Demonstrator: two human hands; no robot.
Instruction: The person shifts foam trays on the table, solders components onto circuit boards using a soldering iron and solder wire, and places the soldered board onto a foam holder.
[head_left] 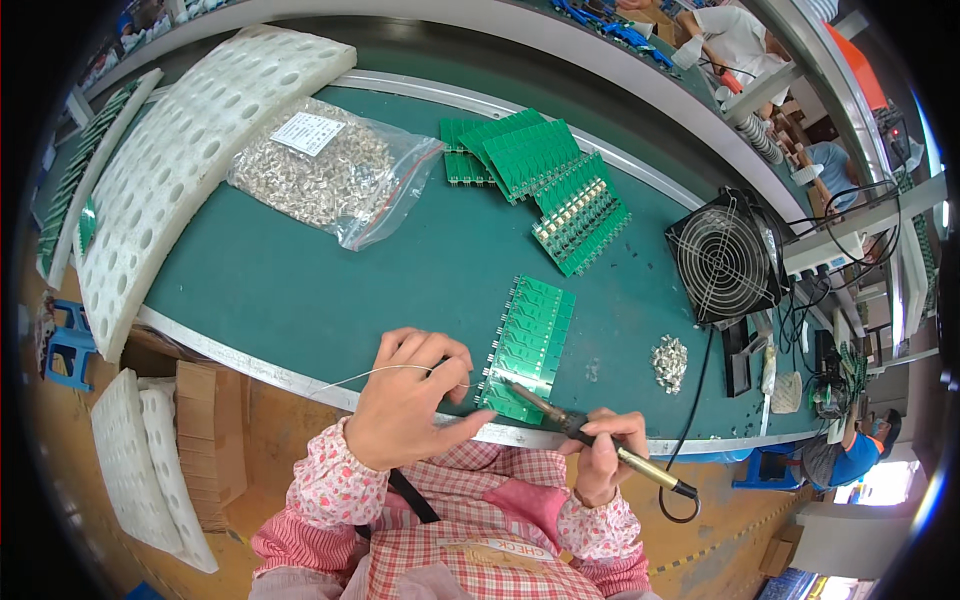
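A green circuit board panel (538,335) lies on the bench near its front edge, with a row of small metal parts along its left side. My right hand (610,452) grips a soldering iron (570,424), whose tip reaches the lower left part of the panel. In my left hand (412,398), fingers curled, a thin solder wire (372,372) runs across to the same part of the panel. Whether the iron tip and the wire touch each other is too small to make out.
Several more green panels (535,160) lie stacked behind. A clear bag of small metal parts (325,170) sits at the back left by white foam with holes (190,150). On the right are a loose pile of metal parts (669,364) and a black fan (727,255).
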